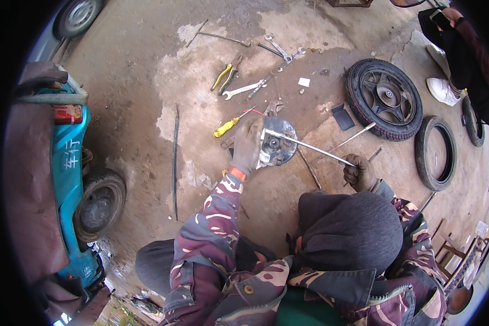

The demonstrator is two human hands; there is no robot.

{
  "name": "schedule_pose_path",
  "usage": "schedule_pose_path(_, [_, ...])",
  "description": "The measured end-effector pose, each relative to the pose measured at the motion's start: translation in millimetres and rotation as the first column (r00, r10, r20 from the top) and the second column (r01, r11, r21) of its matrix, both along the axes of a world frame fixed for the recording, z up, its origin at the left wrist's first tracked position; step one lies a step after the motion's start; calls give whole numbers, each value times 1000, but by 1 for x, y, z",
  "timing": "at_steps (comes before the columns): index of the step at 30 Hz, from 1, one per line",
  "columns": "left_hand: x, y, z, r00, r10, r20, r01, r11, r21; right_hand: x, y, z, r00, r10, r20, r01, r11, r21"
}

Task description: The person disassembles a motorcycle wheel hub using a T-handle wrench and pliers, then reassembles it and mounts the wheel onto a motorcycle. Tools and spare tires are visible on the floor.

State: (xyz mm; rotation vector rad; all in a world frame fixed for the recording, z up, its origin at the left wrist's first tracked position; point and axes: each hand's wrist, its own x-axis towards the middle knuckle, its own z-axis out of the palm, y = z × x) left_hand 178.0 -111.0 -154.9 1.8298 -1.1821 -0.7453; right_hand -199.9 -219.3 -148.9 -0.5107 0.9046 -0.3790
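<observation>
My left hand (246,142), with an orange band at the wrist, is closed at the left edge of a round silver metal hub part (280,153). My right hand (357,173) grips a long silver bar (315,148), which crosses the hub part up to my left hand. A yellow screwdriver (223,126) lies just beyond my left hand. Yellow-and-black pliers (222,76), several wrenches (239,91) and a T-handle tool (220,39) lie on the concrete farther forward.
A mounted wheel (367,73), a loose tyre (424,146) and a dark flat piece (343,117) lie to the right. A person in white shoes (443,92) is at upper right. A teal vehicle (65,190) stands left. A thin rod (176,163) lies beside me.
</observation>
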Motion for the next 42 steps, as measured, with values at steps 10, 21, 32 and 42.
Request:
schedule_pose_path(10, [22,0,-12,989,-105,104,115,988,-100,7,-1,54,981,-61,-185,-24,905,-426])
schedule_pose_path(21, [26,2,9,998,-54,-45,51,997,-56,-4,-6,72,996,-45,-73,30,980,-196])
schedule_pose_path(32, [23,-2,-12,972,-59,-228,43,996,-73,-6,-1,71,969,19,-245,-146,848,-509])
schedule_pose_path(42, [16,1,-11,872,-25,-488,45,999,30,-5,-6,92,843,44,-535,-530,232,-816])
